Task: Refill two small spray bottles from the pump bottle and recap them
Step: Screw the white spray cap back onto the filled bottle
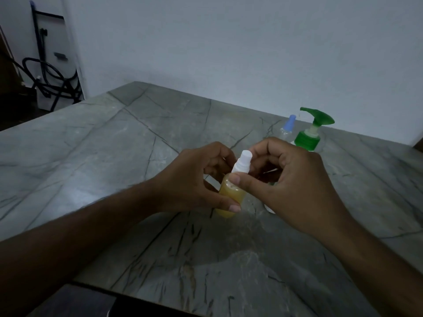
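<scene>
Grey veined stone worktop (160,138): the left hand (196,179) grips a small clear plastic spray bottle of yellow liquid (230,195), light and probably slick; the right hand (286,177) pinches its white ribbed collar (240,167), the best hold.

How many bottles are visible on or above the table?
3. A small clear bottle of yellow liquid with a white spray top is held in both hands. A clear bottle with a blue top and a green pump bottle stand behind the right hand, partly hidden.

Veined matt stone table (142,138)
</scene>
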